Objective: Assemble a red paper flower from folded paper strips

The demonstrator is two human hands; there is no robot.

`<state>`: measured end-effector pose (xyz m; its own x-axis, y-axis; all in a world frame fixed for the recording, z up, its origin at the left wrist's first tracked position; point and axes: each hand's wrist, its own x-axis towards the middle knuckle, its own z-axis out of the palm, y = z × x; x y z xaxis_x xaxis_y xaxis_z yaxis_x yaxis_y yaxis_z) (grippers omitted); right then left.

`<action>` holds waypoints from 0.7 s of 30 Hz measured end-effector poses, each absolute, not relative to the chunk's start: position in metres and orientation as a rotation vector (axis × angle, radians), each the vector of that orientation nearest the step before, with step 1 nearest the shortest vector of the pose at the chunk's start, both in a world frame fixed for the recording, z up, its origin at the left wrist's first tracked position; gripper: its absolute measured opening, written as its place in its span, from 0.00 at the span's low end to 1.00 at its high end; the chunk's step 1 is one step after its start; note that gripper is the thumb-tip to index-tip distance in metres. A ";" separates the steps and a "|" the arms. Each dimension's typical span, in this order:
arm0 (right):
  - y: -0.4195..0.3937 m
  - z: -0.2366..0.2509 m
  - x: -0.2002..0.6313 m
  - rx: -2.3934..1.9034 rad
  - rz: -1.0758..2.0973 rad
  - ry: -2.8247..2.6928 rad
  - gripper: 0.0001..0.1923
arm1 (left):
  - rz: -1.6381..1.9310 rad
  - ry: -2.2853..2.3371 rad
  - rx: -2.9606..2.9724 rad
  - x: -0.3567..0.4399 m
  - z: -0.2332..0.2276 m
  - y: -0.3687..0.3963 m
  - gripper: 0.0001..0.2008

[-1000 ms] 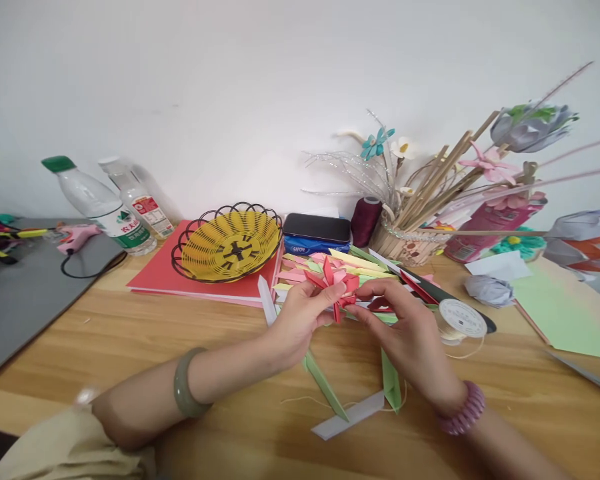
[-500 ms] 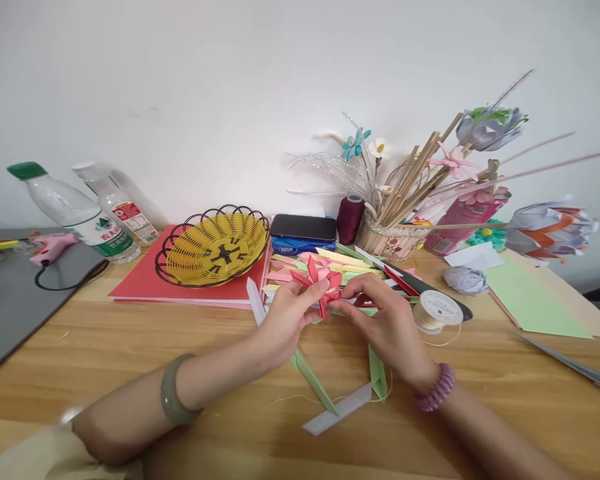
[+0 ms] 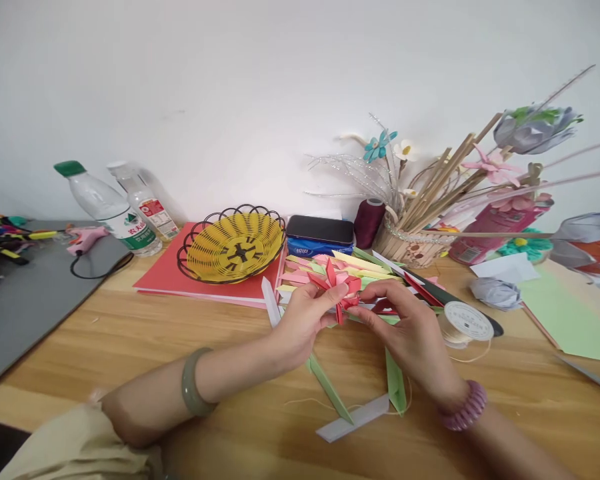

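Closest to the near edge of the wooden tabletop (image 3: 105,347) there's a folded white paper strip (image 3: 353,419) plus two folded green paper strips (image 3: 329,387), with a bit of thin thread trailing around them. Just past that, both hands are up over the middle of the table: the left hand (image 3: 305,323) has its fingertips pinched on the left side of the red and pink folded paper flower (image 3: 339,288), and the right hand (image 3: 413,333) is pinching the flower's lower right side, fingers curled in narrow around it. Honestly not much has changed in the last second. The view swung a little left and back, but the grip on the flower looks the same and the flower sits in the same spot between the fingertips, so I'd guess the petals are just being nudged into shape, nothing big. Right of the hands sits a white spool of pale cord (image 3: 466,323). Behind the flower is a pile of pastel folded paper strips (image 3: 353,263), then the yellow woven basket with black wire rim (image 3: 231,243) on a red paper folder (image 3: 167,280). Toward the back edge: two clear plastic water bottles (image 3: 111,210), a black tin (image 3: 320,230), a maroon thread spool (image 3: 370,222) and a wicker holder of sticks and paper flowers (image 3: 410,247).
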<state>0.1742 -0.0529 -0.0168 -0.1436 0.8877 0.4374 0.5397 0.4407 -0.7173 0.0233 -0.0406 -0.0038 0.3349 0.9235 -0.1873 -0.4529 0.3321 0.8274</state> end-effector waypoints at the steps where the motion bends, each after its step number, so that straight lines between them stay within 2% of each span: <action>1: -0.053 -0.017 0.174 -1.219 0.500 -1.816 0.08 | 1.021 0.749 0.755 0.023 -0.004 -0.040 0.13; 12: -0.053 -0.015 0.174 -1.166 0.594 -1.832 0.07 | 1.018 0.734 0.748 0.024 -0.004 -0.040 0.14; 21: -0.053 -0.007 0.174 -1.134 0.797 -1.838 0.06 | 1.004 0.762 0.741 0.024 -0.004 -0.040 0.14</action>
